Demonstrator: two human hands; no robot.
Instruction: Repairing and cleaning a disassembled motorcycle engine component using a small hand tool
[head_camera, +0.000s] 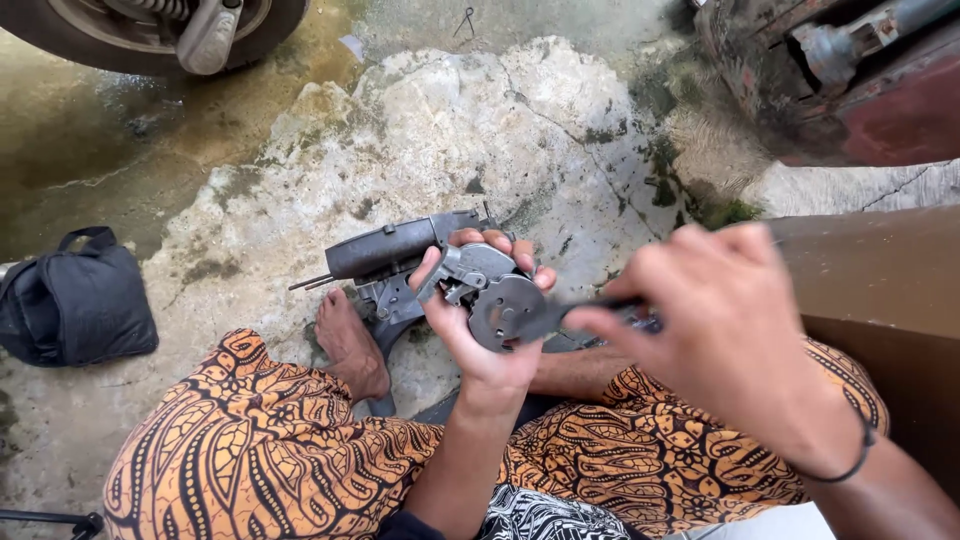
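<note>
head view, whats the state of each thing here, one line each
left hand: closed around the metal assembly, lifted off the ground
right hand: blurred, gripping a dark tool
metal assembly: held up, round plate facing the camera
dark tool: tip against the round plate
grey cylinder part: lying flat behind the left hand
black bag: on the ground, looks closed
wheel: standing, cut off by the frame

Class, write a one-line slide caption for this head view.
Left hand grips a grey metal assembly while right hand applies a dark tool.
</note>
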